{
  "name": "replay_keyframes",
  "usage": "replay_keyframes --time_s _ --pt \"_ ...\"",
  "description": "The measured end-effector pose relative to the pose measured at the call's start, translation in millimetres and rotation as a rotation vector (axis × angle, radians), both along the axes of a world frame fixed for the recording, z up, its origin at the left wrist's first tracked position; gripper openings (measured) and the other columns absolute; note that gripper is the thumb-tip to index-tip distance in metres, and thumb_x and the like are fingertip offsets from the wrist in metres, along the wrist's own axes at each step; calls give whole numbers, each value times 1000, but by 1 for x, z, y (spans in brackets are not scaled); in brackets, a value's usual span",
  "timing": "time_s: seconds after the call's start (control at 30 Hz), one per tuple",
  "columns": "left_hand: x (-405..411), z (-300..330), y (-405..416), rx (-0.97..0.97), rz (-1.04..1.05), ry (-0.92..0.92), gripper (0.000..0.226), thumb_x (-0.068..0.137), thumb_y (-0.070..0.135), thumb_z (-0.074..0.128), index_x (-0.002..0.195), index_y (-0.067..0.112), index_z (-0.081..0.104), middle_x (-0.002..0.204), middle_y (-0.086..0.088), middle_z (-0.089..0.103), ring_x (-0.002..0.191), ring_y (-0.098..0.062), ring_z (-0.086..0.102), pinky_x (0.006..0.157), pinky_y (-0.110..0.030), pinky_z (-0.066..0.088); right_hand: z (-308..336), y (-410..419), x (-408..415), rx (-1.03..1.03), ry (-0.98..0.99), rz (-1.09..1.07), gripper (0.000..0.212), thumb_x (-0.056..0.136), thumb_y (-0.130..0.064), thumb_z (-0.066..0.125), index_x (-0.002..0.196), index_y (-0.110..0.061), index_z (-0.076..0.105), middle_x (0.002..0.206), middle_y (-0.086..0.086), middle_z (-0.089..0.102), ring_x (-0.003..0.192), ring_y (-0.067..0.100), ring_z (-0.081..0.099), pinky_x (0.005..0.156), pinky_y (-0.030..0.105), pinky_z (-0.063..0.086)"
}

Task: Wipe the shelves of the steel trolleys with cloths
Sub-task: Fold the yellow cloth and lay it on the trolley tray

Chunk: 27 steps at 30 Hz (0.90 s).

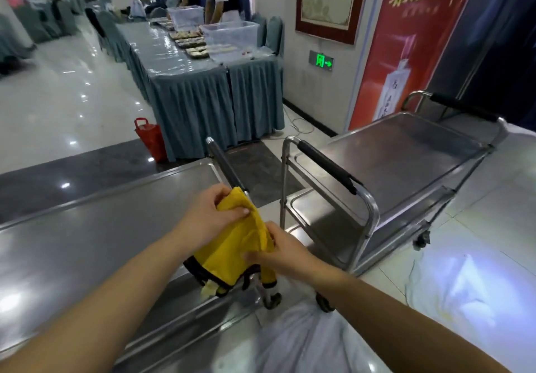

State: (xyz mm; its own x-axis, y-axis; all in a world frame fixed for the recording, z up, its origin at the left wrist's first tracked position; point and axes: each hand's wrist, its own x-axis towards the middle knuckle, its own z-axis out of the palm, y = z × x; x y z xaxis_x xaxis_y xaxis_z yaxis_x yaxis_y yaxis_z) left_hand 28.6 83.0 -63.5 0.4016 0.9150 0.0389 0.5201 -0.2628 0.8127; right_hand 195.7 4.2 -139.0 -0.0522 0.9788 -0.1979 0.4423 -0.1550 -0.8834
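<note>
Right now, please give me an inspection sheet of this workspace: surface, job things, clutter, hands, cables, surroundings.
Surface: near steel trolley top shelf bare, with glare patches.
Job's things: yellow cloth, dark-edged, held above the near trolley's right end; second steel trolley to the right, its top shelf bare.
Clutter: white bag below the hands; red bag on the floor by the skirted table.
Hands: left hand pinches the cloth's upper part; right hand grips its lower right part.
Cables: thin white cable on the floor near the wall.
Surroundings: food trays and clear tubs on the table; people working behind it; exit sign; red poster.
</note>
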Motion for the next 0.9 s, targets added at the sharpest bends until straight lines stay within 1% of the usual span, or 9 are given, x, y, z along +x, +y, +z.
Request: replay_keyframes --time_s 0.1,0.13,0.23,0.33,0.43,0.6,0.7,0.77,0.9 --pt "4 -5 9 -71 37 35 27 74 33 80 95 25 65 93 3 66 88 -13 61 72 -29 48 -5 19 20 -39 -66 18 20 76 -30 70 88 -33 55 88 -5 61 82 15 61 76 41 55" --pt "3 -8 12 -93 38 47 26 73 35 81 93 27 66 91 6 66 86 -9 61 68 -25 46 -7 24 26 -59 -56 36 16 79 -24 70 81 -30 55 84 -2 59 79 17 59 74 41 54" --pt "-1 -17 21 -150 52 30 19 73 31 82 86 28 68 84 10 69 77 -1 63 60 -14 43 -12 38 43 -120 -36 72 18 80 -21 73 81 -25 56 82 1 56 76 16 55 68 33 49" --pt "-2 -32 36 -198 55 2 19 77 20 79 87 13 65 82 1 67 74 -9 61 61 -16 44 -15 58 55 -132 -63 94 21 78 -19 75 91 -12 60 85 3 57 80 15 57 75 37 52" --pt "-3 -44 60 -252 79 -13 20 81 16 75 88 8 58 77 -4 61 71 -13 56 54 -12 43 -13 83 67 -152 -76 89 24 77 -21 76 96 -14 62 92 3 61 86 15 58 75 32 52" --pt "-7 -59 117 -437 131 -130 31 82 14 74 104 0 57 100 -19 64 90 -30 62 78 -41 51 -6 134 77 -150 -40 5 23 77 -22 76 97 -23 65 96 -3 63 91 12 59 69 20 48" --pt "-10 -72 152 -518 182 -207 35 81 14 75 109 2 59 107 -19 64 100 -35 61 88 -48 50 -3 172 75 -138 -28 -49 22 78 -24 76 97 -27 66 97 -5 63 92 12 59 67 18 47" --pt "-13 -84 176 -605 217 -265 38 79 16 77 112 7 60 110 -16 65 101 -33 62 90 -49 52 -5 201 73 -123 -27 -118 20 77 -22 77 93 -28 66 94 -4 63 90 14 59 68 21 50" --pt "-14 -110 217 -832 267 -367 47 76 17 79 118 12 60 115 -11 66 105 -32 63 94 -55 50 -17 252 70 -138 52 -243 24 76 -17 79 95 -21 64 96 7 65 96 25 62 81 39 55"
